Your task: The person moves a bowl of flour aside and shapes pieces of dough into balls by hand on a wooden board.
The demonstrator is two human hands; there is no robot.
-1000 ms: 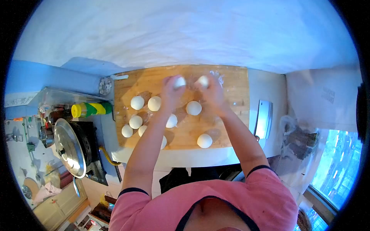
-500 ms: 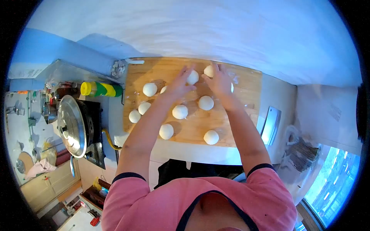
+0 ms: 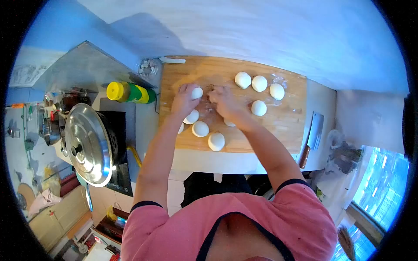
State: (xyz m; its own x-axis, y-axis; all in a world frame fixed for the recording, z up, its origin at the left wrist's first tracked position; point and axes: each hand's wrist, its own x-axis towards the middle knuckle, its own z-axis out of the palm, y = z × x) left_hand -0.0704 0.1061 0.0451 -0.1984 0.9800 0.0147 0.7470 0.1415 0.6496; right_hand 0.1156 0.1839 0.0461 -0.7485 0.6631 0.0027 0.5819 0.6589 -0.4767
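Observation:
White dough balls lie on a wooden board (image 3: 285, 126). My left hand (image 3: 184, 102) curls around one dough ball (image 3: 197, 93) on the board's left half, fingers behind it and thumb in front. Across from it, my right hand (image 3: 224, 101) has its bent fingers slightly apart, with nothing visible between them. Partly under my right wrist sits another dough ball (image 3: 229, 123). Closer to me are a ball (image 3: 191, 116), one beside it (image 3: 200, 128) and one near the front edge (image 3: 216, 142). Several others, including one at the back (image 3: 243, 80), rest on the right half.
Right of the board lies a cleaver (image 3: 314, 135). To the left stand a yellow-and-green container (image 3: 130, 92) and a lidded pan (image 3: 89, 145) on a black stove. A glass bowl (image 3: 148, 68) and a white strip (image 3: 173, 60) are at the back left corner.
Both hands have moved left across the board, away from the back balls. My left hand now curls around a ball on the left. The view has shifted, so the whole cleaver shows.

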